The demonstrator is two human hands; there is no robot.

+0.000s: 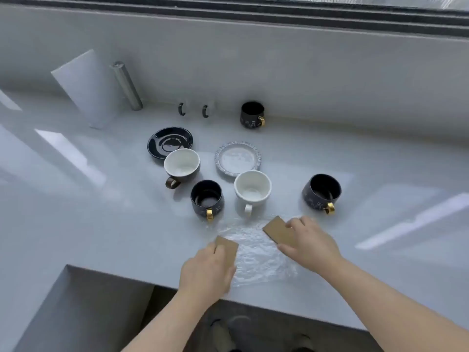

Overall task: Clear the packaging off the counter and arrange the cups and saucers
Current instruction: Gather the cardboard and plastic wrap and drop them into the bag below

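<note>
left hand [208, 270]: lower centre of the frame, fingers curled down onto a brown card piece [227, 248], pinching its near end; the card lies on the clear plastic wrap [256, 252].
right hand [308, 241]: just right of centre, fingers closed narrowly over a second brown card [276, 231], thumb along its near edge, fingertips at its far edge.
plastic wrap: crinkled sheet flat on the worktop [101, 224] between the two hands, reaching to the front edge.
cups: a white cup [252, 190] and a dark cup with gold handle [206, 198] just beyond the wrap; another dark gold-handled cup [321, 194] at centre right; a white-lined cup with brown handle [182, 165] left of centre; a fourth dark cup [252, 115] by the back wall (upper centre).
saucers: a dark saucer [165, 139], its near rim hidden behind the brown-handled cup; a pale speckled-rim saucer [238, 157] beside it, behind the white cup.
upper left: a white board [83, 87] leaning beside a metal cylinder [127, 85].
</note>
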